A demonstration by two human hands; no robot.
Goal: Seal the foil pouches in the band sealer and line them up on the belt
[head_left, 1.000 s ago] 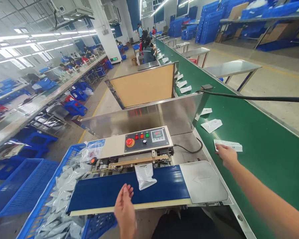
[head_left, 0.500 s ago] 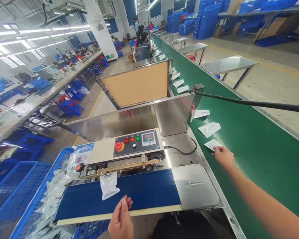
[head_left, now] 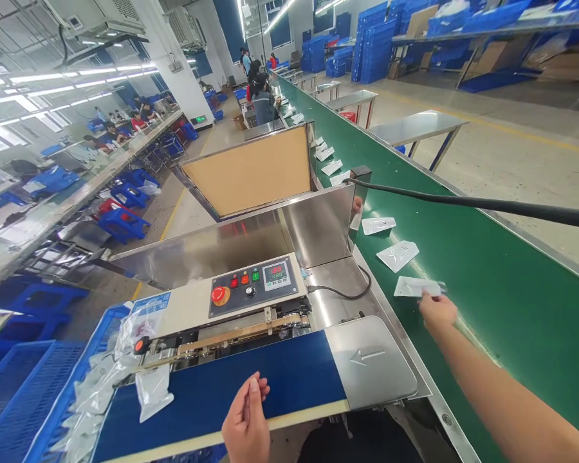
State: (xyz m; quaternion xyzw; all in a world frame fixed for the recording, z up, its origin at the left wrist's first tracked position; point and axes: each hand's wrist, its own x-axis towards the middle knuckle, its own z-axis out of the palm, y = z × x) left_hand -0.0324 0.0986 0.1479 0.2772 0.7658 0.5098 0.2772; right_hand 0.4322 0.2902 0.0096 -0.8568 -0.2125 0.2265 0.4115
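On the green conveyor belt, my right hand pinches the near end of a white plastic pouch. Two more pouches lie just beyond it, a wide one and a narrow one. My left hand hovers by the front edge of the blue belt of a band sealing machine, its fingers curled against the thumb and nothing visible in them. Farther left on that belt, a pouch hangs with its top edge at the sealing band.
The control panel has a red stop button. A metal plate with an arrow joins the blue belt. Filled pouches lie in a blue basket at left. A black cable crosses above the conveyor. Co-workers sit farther up the line.
The pouch on the blue belt has moved left, toward the basket. My right hand still grips its pouch, which has turned slightly. The view has shifted a little to the right.
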